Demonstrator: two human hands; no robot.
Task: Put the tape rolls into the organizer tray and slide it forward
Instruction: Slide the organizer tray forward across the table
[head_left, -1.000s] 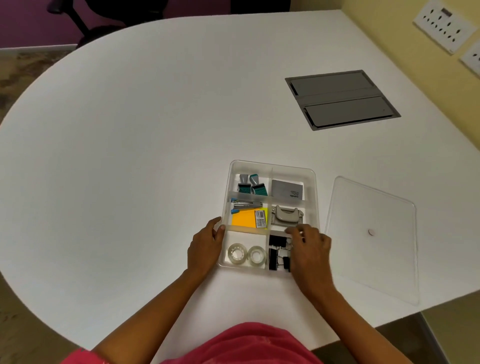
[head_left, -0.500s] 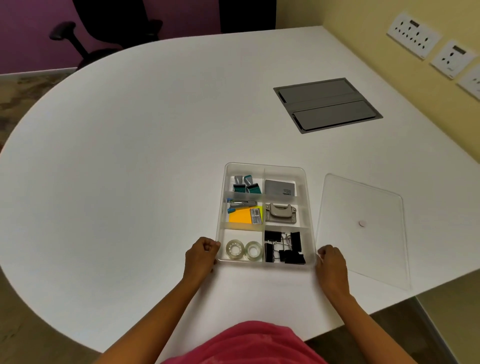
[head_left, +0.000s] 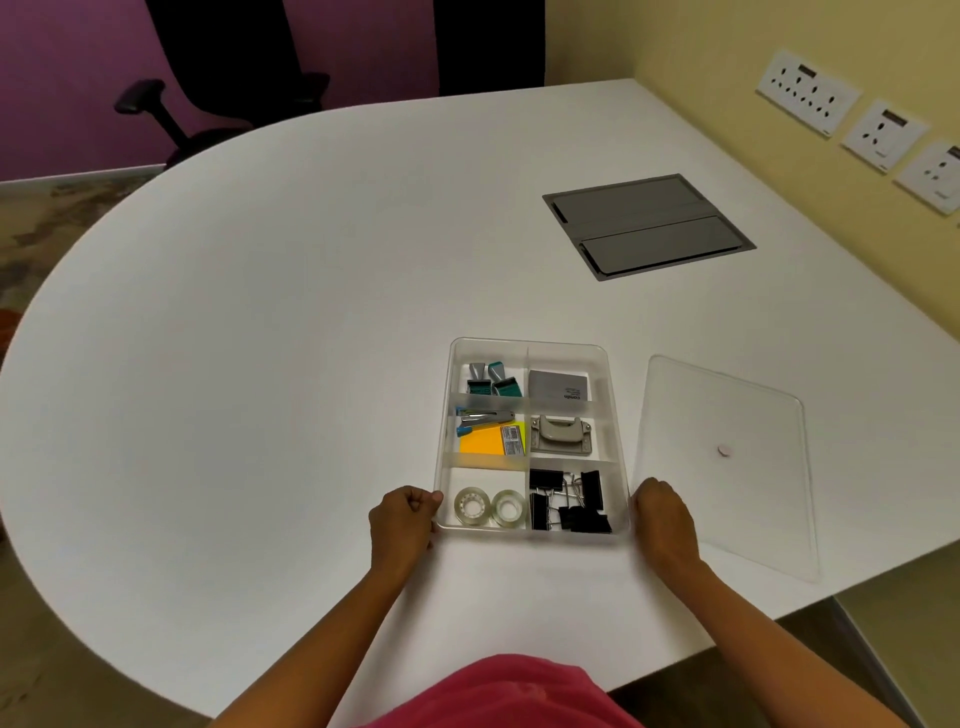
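The left hand (head_left: 402, 522) is curled, its grip closed against the near left corner of the clear organizer tray (head_left: 618, 441) on the white tabletop (head_left: 260, 364). Inside the tray, the two tape rolls (head_left: 489, 507) lie side by side in the near left compartment — black binder clips (head_left: 569, 501) fill the one to their right. The right hand (head_left: 665, 525) presses the tray's near right corner, fingers bent around it, and a clear lid (head_left: 727, 457) lies flat just right of the tray.

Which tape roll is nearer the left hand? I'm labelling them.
The left tape roll, beside the tray's left wall; the other roll sits toward the divider, farther from the left hand.
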